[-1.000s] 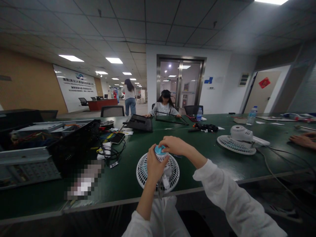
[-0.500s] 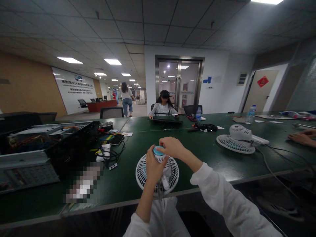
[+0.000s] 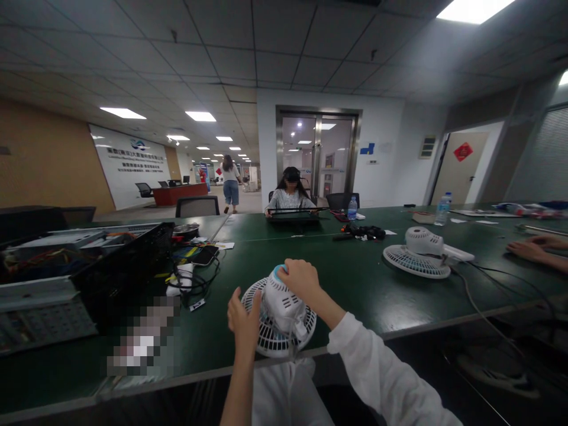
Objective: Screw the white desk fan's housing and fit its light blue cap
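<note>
A white fan (image 3: 284, 305) lies grille-down at the table's near edge, its motor housing uppermost. On top of the housing is a light-blue round cap (image 3: 278, 271), partly covered by my right hand (image 3: 303, 281), whose fingers are closed around it. Whether the cap is loose from the housing I cannot tell. My left hand (image 3: 244, 318) is beside the fan's left rim, fingers and thumb apart, holding nothing.
A second white fan (image 3: 419, 254) lies grille-down to the right, with cables trailing off the edge. An opened computer case (image 3: 119, 260) and black cables (image 3: 208, 275) occupy the left side. Across the green table (image 3: 350, 290) sits a person behind a dark panel (image 3: 293, 218); another person's hands (image 3: 535, 248) rest far right.
My left hand has let go of the fan's housing and moved left, its fingers spreading. The right hand stays on the blue cap. The view has shifted slightly.
</note>
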Motion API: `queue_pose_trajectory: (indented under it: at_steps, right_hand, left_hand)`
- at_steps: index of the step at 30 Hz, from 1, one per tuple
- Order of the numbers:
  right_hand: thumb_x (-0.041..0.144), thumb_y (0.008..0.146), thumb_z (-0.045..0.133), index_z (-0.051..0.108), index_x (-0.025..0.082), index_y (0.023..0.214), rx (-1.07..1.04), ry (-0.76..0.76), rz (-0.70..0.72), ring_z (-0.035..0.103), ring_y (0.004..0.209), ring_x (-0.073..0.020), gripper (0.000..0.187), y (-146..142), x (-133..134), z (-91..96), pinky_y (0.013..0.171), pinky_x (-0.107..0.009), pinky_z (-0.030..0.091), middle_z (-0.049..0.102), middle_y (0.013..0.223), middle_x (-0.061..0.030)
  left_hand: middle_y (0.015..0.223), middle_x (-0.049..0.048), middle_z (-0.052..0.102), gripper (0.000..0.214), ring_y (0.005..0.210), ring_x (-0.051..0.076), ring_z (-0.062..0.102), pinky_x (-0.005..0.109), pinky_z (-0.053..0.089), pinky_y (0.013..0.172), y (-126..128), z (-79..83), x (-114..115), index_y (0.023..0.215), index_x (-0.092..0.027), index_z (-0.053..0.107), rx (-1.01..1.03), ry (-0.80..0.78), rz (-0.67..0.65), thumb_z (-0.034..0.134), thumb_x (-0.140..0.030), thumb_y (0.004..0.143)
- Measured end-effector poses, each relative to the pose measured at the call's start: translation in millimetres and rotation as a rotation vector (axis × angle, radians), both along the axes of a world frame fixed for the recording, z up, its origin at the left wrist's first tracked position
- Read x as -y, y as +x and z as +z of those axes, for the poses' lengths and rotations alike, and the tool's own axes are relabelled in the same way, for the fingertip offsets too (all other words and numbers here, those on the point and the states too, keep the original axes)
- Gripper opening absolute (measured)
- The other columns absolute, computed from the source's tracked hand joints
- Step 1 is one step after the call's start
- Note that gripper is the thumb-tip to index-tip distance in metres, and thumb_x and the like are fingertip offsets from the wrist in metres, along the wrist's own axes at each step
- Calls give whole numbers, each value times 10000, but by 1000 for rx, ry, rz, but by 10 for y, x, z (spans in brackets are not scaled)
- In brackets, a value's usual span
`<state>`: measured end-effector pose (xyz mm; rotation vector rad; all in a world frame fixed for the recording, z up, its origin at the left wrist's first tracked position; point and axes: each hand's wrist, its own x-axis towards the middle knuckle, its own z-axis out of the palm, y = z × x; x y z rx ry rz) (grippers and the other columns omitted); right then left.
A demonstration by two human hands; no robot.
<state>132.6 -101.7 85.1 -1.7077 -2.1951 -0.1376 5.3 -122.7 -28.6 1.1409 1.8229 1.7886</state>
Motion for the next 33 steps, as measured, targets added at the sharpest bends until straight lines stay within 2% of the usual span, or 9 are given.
queue_pose_trajectory:
  at_steps: [2,4,8,12,18,22,25,27,33]
  right_hand:
    - [313,861,382,651,176,902,2,-5,12,657,851,-239,305,15,-7,-4,676,-305,455,696,893,-113]
    - [313,862,385,648,179,903,0,-8,13,654,851,-234,298,26,-15,-3,677,-301,449,694,898,-110]
    - [321,865,385,635,183,885,-17,-16,-10,646,817,-222,286,91,-34,-3,639,-280,420,686,884,-94]
    - [308,854,406,606,197,796,-78,19,-39,606,714,-176,236,247,-43,-67,587,-249,360,661,796,-53]
    - [354,863,403,458,204,635,-358,224,-43,498,642,-135,278,690,-93,-227,586,-235,316,539,678,3]
    - [446,824,431,408,213,588,-754,240,-11,437,587,-132,333,1209,-186,-349,584,-243,328,435,586,40]
    - [476,723,569,424,208,552,-1129,188,-22,390,551,-119,348,1609,-243,-559,531,-235,315,389,542,58]
    - [427,621,682,459,199,540,-1546,88,-47,384,518,-102,329,1820,-267,-743,482,-218,316,407,520,66]
    - [387,550,733,464,199,566,-1829,116,-164,496,465,-105,329,2257,-398,-1162,446,-219,433,507,492,52]
  left_hand:
    - [1319,242,420,587,1316,349,336,521,256,1075,-149,-65,44,1188,-109,444,127,-121,31,660,-364,705]
    - [1265,241,476,574,1205,312,489,461,380,1008,-224,-89,79,1201,-93,433,353,-165,-71,665,-299,717]
    - [929,114,655,396,796,161,668,316,498,843,-190,-56,130,1116,-94,498,749,-143,-188,631,-161,750]
    - [746,63,672,90,636,116,646,264,510,752,-24,-11,173,829,-104,606,923,-94,-217,582,-64,752]
    - [761,8,646,188,615,121,630,309,524,675,491,151,278,837,-175,523,965,29,-176,625,-87,705]
    - [837,-2,619,281,680,132,630,335,533,699,917,331,339,938,-214,448,763,190,-251,616,-165,719]
    - [957,48,604,309,874,191,628,393,516,814,1244,441,299,1000,-209,432,386,223,-324,589,-214,735]
    - [1119,101,556,331,1075,235,559,436,451,940,1467,493,239,1037,-198,444,111,260,-334,567,-180,730]
    - [1346,157,415,297,1304,262,368,466,321,1074,2069,604,-30,1016,-160,462,-291,348,-557,455,-61,736]
